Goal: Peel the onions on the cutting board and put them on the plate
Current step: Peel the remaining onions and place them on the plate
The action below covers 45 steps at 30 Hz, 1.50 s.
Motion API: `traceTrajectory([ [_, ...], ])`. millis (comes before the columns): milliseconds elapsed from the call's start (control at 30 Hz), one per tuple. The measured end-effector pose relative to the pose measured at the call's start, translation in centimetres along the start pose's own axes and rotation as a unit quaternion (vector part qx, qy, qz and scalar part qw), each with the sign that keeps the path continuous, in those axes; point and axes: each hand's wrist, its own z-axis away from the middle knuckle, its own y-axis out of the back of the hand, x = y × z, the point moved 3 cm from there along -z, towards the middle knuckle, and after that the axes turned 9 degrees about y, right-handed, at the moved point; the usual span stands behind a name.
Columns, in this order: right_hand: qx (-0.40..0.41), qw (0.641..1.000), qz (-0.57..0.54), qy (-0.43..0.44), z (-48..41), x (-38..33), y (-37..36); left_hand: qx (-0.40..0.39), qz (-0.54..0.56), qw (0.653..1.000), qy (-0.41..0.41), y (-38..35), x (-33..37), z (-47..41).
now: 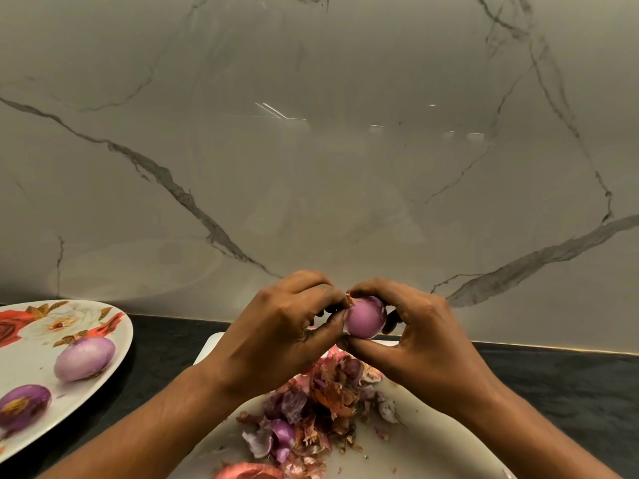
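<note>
You hold a nearly bare purple onion [364,318] above the cutting board's [432,451] far edge — your right hand [415,337] curls round it, your left hand [287,326] pinches skin at its top. Peelings [311,409] heap on the board; a pale peeled onion [84,357] and a darker peeled onion [24,404] lie on the plate [34,361], left.

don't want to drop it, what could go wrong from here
The smooth onion is held only by fingertips of the left hand and right hand; it may slip into the peel pile on the cutting board. A scrap of dry skin at its top could be missed. On the plate, the peeled onion near the rim might roll off.
</note>
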Motion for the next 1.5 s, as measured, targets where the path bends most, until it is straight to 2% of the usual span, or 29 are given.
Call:
traceTrajectory([
  [200, 0.021, 0.995, -0.087, -0.042, 0.0, -0.3, 0.1, 0.008, -0.029, 1.0, -0.003, -0.1, 0.0, 0.0],
  [400, 0.022, 0.959, -0.251, -0.128, -0.2, 0.4, -0.4, -0.001, -0.033, 0.999, 0.006, -0.2, 0.2, -0.1],
  [533, 0.021, 0.944, -0.285, -0.165, -0.1, 1.0, -0.9, -0.041, -0.01, 0.999, 0.006, -0.2, 0.0, -0.3],
  [700, 0.014, 0.941, -0.284, -0.182, 0.0, 1.3, -1.1, -0.075, 0.023, 0.997, 0.005, -0.1, -0.2, -0.3],
  [933, 0.012, 0.947, -0.269, -0.176, 0.1, 1.4, -0.9, -0.072, 0.078, 0.994, 0.02, -0.1, -0.4, -0.3],
  [1100, 0.037, 0.963, -0.227, -0.141, -0.1, 1.3, -0.2, -0.009, 0.183, 0.975, 0.129, 0.2, -0.5, -0.1],
  [1267, 0.028, 0.958, -0.258, -0.125, -0.1, 1.0, -0.1, -0.045, 0.313, 0.901, 0.298, 0.2, -1.0, -0.3],
  [1367, 0.023, 0.96, -0.251, -0.124, 0.0, 1.3, -0.2, -0.067, 0.321, 0.88, 0.345, -0.1, -1.1, -0.2],
  [1500, 0.029, 0.96, -0.241, -0.138, 0.0, 1.7, -0.1, -0.071, 0.327, 0.871, 0.359, -0.1, -1.4, -0.1],
])
